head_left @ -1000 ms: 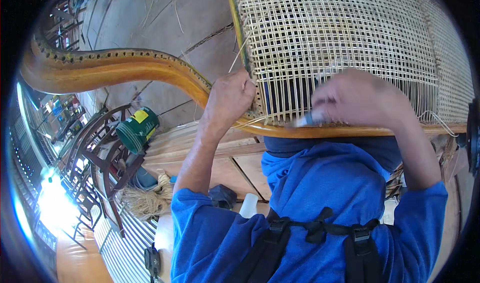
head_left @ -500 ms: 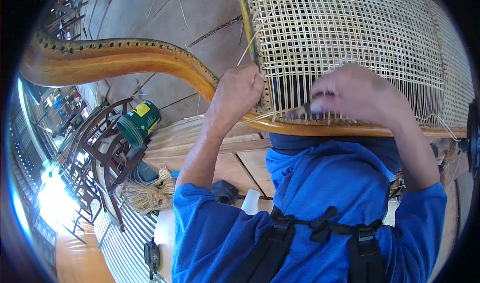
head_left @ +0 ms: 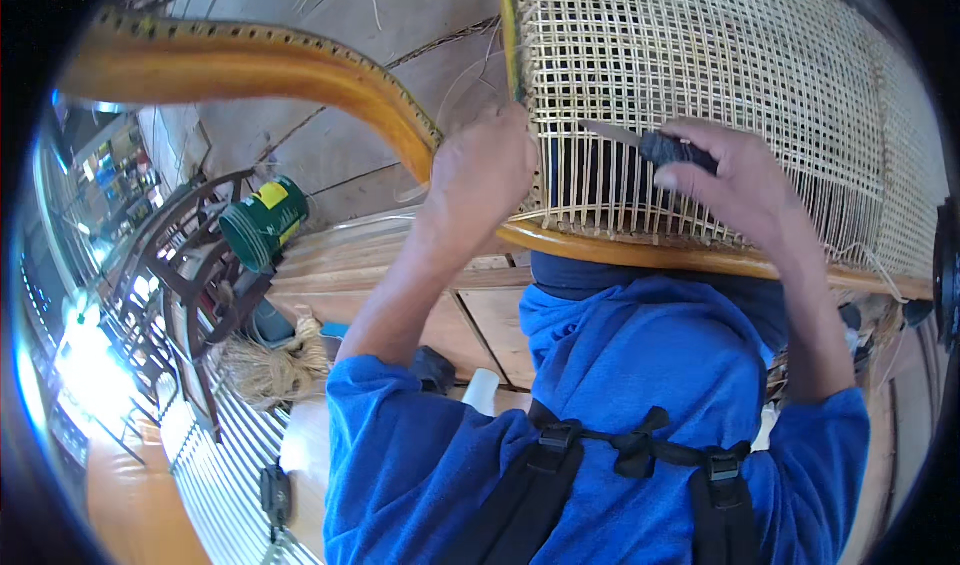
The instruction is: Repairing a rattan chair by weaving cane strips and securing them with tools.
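A knife (head_left: 668, 150) with a dark wrapped handle lies in my right hand (head_left: 738, 170), my fingers closed around it. Its thin blade points left, over the woven cane panel (head_left: 690, 45). My left hand (head_left: 480, 170) is closed at the panel's left edge, beside the row of holes in the wooden frame (head_left: 620, 248). A thin cane strand (head_left: 447, 100) loops out by this hand; my fingers hide where they pinch it. Below the finished mesh, upright strands (head_left: 625, 190) run down to the frame's near rail without a full cross weave.
A curved, drilled wooden arm (head_left: 250, 70) sweeps out to the upper left. On the left stand a green bucket (head_left: 265, 223), dark wooden chair frames (head_left: 185, 265) and a bundle of pale fibre (head_left: 275, 365). The near rail rests close against my lap.
My right hand has lifted the knife up from the near rail, over the mesh. My left hand stays closed at the panel's edge, and the strand beside it now curves out in a loop.
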